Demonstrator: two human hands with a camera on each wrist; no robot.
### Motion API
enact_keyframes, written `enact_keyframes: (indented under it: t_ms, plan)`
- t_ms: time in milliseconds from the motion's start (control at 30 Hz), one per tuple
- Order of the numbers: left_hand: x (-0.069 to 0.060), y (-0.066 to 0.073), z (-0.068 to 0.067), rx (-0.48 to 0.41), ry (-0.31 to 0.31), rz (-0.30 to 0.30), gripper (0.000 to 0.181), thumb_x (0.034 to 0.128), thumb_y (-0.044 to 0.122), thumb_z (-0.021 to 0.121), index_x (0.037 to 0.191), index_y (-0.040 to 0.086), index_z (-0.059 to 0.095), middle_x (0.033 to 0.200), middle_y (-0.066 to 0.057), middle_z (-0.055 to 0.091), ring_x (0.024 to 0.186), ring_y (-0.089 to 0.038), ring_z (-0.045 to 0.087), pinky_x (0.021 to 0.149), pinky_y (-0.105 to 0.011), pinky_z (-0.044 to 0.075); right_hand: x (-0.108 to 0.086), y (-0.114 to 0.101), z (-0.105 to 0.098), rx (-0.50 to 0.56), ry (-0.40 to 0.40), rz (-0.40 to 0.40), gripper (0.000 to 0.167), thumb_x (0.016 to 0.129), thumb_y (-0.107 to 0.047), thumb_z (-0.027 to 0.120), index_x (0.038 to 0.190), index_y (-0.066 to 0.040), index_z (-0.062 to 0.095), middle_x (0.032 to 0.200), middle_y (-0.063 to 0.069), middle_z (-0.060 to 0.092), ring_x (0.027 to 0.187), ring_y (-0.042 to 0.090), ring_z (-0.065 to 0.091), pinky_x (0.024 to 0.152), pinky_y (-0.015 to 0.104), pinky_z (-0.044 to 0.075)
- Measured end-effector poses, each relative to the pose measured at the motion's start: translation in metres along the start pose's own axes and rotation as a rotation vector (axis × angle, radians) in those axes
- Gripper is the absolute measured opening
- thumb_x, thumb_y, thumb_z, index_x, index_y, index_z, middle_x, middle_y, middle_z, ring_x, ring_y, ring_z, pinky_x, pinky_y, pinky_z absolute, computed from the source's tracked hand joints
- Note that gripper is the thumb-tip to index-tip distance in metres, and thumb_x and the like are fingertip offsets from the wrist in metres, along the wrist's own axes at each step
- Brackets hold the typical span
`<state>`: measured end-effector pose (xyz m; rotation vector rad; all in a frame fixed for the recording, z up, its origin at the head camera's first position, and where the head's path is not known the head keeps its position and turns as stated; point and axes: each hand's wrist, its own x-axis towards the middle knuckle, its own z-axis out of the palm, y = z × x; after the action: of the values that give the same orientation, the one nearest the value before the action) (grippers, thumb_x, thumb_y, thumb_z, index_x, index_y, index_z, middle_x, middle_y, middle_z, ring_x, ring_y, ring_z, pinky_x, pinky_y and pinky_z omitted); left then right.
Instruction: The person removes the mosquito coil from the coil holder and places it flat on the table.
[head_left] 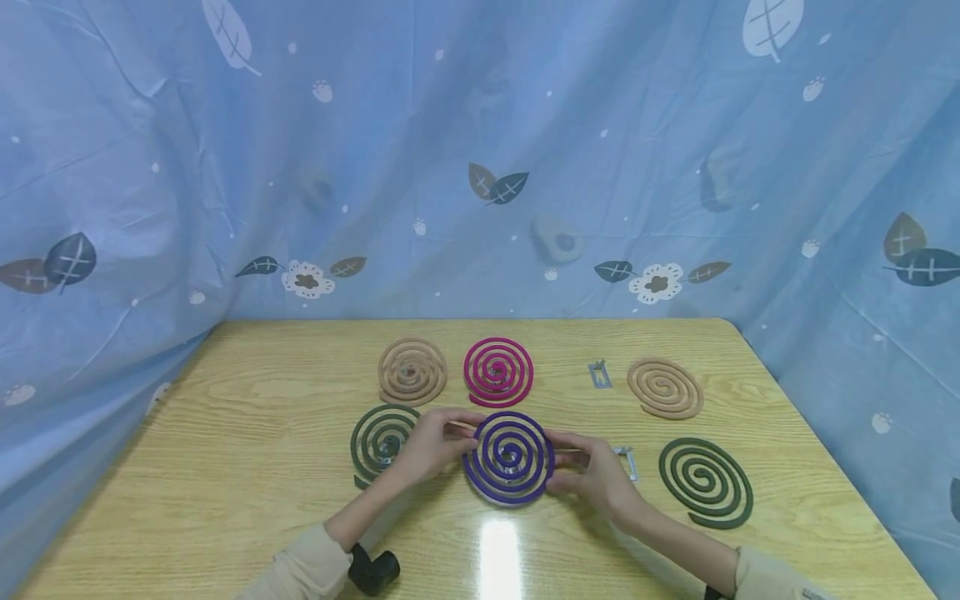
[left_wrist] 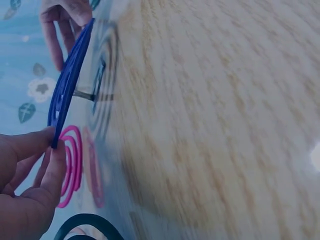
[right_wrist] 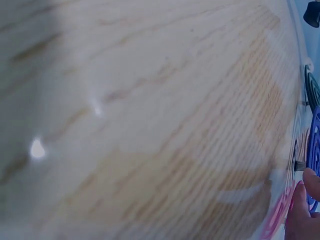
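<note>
A purple mosquito coil is held level above the table on a small metal stand showing through its middle. My left hand pinches its left rim between thumb and fingers; the left wrist view shows this grip on the blue-looking edge. At the opposite rim my right hand holds the coil, thumb toward the near side. Only part of that hand shows in the right wrist view. Behind the purple coil stands a magenta coil, and a dark green coil lies partly hidden by my left hand.
A tan coil is at back left. On the right lie another tan coil and a dark green coil. Two loose metal stands, one at the back and one beside my right hand, rest on the wooden table.
</note>
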<state>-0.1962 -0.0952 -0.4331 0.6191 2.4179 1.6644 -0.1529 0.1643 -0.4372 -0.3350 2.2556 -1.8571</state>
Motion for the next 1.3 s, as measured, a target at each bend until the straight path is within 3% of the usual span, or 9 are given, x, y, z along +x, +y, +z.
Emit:
enact_keyframes:
  t_ms: [233,433,933,1300]
  plan:
    - [-0.002,0.003,-0.003,-0.004,0.021,-0.024,0.029,0.0833,-0.006,0.068,0.112,-0.008,0.064,0.112,-0.022,0.065,0.094,-0.032,0.067,0.075,-0.025,0.059,0.002,0.001,0.000,-0.001,0.052,-0.006,0.053,0.070,0.010,0.076,0.119,0.013,0.055,0.114,0.026,0.062,0.100,0.034,0.064,0.083,0.025,0.057]
    - [-0.003,0.004,-0.002,0.029,0.032,-0.047,0.029,0.0837,-0.005,0.068,0.112,-0.005,0.066,0.111,-0.019,0.066,0.093,-0.028,0.067,0.074,-0.023,0.058,0.001,-0.001,-0.001,-0.018,0.068,-0.006,0.050,0.070,0.007,0.078,0.115,0.013,0.058,0.115,0.026,0.062,0.099,0.030,0.065,0.085,0.024,0.056]
    - [-0.011,0.019,0.001,-0.045,0.031,-0.055,0.026,0.0819,-0.007,0.069,0.108,-0.007,0.067,0.113,-0.021,0.065,0.092,-0.029,0.067,0.074,-0.024,0.059,-0.007,-0.001,-0.010,0.030,0.087,-0.040,0.048,0.075,0.004,0.075,0.119,0.013,0.058,0.112,0.027,0.064,0.094,0.010,0.066,0.086,0.023,0.055]
    - [-0.015,0.023,0.006,-0.084,0.006,-0.091,0.026,0.0813,-0.005,0.071,0.107,-0.008,0.067,0.110,-0.021,0.066,0.091,-0.028,0.067,0.076,-0.024,0.059,-0.015,-0.002,-0.015,0.050,0.031,-0.016,0.049,0.079,0.004,0.072,0.123,0.015,0.054,0.119,0.030,0.059,0.095,0.013,0.067,0.085,0.023,0.055]
